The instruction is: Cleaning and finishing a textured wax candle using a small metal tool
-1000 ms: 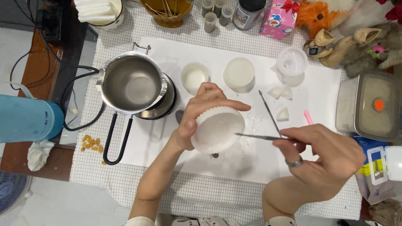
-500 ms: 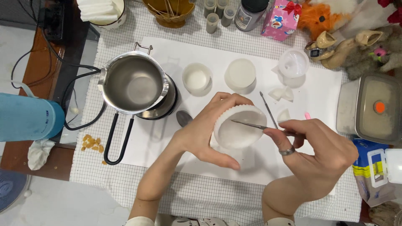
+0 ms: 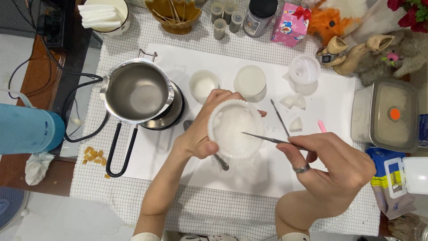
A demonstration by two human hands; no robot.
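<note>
— Fluted white mould (image 3: 235, 128) sits cupped in the left hand (image 3: 203, 134) over the table's white sheet (image 3: 187, 58), mouth up.
— And the right hand (image 3: 332, 167)?
— Pinching a thin metal pick (image 3: 267, 139), tip inside; seemingly scraping wax. Steady, shallow strokes come next.

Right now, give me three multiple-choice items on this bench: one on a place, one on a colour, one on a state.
1. Where is the steel pot relative to the white fluted cup?
A. on its left in the picture
B. on its right
C. inside it

2. What colour is the big bottle at the picture's left edge?
A. red
B. blue
C. green

3. How is the left hand?
A. lying flat on the mat
B. gripping the pot handle
C. holding the cup

Answers: 1 A, the pot sits on the burner to the left. 2 B, its body is blue. 3 C, its fingers wrap the cup while the right hand points a thin metal tool into it.
</note>
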